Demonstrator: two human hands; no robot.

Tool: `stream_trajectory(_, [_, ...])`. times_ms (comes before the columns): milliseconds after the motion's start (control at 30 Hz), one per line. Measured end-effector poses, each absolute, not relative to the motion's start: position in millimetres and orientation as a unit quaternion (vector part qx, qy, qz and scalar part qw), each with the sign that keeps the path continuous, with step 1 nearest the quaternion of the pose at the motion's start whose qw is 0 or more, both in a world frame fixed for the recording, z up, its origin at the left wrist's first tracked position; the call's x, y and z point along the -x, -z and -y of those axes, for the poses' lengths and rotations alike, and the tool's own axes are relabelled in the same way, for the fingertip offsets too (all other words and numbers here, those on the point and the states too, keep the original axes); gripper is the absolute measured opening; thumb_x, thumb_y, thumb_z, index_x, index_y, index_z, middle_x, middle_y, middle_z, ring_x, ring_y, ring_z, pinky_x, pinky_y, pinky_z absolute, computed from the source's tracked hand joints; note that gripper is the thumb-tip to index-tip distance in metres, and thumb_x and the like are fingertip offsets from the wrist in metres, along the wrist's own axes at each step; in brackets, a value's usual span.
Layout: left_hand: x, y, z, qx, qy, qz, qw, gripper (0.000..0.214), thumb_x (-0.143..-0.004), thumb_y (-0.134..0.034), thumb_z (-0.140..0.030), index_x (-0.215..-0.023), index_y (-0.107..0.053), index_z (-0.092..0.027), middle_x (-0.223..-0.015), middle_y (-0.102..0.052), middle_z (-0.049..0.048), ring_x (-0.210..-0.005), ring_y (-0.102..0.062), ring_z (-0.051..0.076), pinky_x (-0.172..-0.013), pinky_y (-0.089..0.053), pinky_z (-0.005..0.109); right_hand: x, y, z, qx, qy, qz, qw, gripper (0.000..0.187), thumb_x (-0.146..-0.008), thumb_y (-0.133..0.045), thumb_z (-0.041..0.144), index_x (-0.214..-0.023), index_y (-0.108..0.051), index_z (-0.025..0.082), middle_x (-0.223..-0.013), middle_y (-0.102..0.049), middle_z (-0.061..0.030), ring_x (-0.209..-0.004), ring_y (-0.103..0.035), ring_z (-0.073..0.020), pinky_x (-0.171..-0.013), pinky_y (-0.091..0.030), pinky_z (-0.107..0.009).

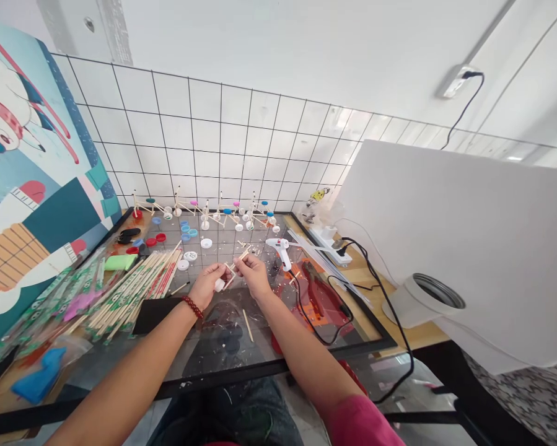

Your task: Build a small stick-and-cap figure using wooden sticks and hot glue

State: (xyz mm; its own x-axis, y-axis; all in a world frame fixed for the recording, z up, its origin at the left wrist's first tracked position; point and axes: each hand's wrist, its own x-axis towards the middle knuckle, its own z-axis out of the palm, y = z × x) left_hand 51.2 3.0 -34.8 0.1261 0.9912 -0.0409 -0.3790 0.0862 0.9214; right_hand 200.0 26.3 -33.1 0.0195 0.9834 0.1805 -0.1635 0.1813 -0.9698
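Note:
Over the middle of the glass tabletop, my left hand (pixel 207 286) grips a small frame of thin wooden sticks (pixel 230 284) with a white bottle cap (pixel 219 285) at its lower end. My right hand (pixel 254 277), close beside it, pinches thin sticks (pixel 242 254) at the frame's upper side; whether these are joined to it I cannot tell. A loose stick (pixel 248 326) lies between my forearms. Right of my hands rests a white glue gun (pixel 280 251). White caps (pixel 206 243) lie just beyond my left hand.
Along the back stand several stick-and-cap models (pixel 225 214). Wrapped chopsticks (pixel 129 285) pile up at left, near red caps (pixel 160 237) and blue caps (pixel 192 233). A black cable (pixel 399 322) runs from a power strip (pixel 331 248) past a white cylinder (pixel 422 300).

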Motion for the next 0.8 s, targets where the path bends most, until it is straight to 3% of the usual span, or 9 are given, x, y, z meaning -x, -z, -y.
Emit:
stream_trajectory(233, [-51.1,32.1,-2.4,-0.404,-0.540,-0.381,0.633,0.036,-0.080,-0.090,-0.044,-0.071,-0.071,-0.015,-0.070,-0.067,0.0056,-0.065,-0.060,0.016,-0.062,-0.046,0.030,-199.3,31.8,-25.7,0.414,-0.492,0.494,0.586,0.063,-0.058,-0.087,0.083,-0.063,-0.062,0.025,-0.059,-0.065,0.0006,-0.054,-0.049,-0.0143,-0.059,-0.043,-0.032])
stream_trajectory(800, [-52.4,30.1,-1.2,-0.407,-0.533,-0.381,0.637,0.036,-0.081,-0.089,-0.045,-0.072,-0.070,-0.016,-0.070,-0.068,0.0053,-0.064,-0.060,0.016,-0.062,-0.046,0.029,-203.3,33.1,-26.5,0.414,-0.452,0.524,0.591,0.059,-0.069,-0.084,0.077,-0.061,-0.057,0.025,-0.058,-0.053,0.0027,-0.061,-0.043,-0.0156,-0.062,-0.041,-0.031])
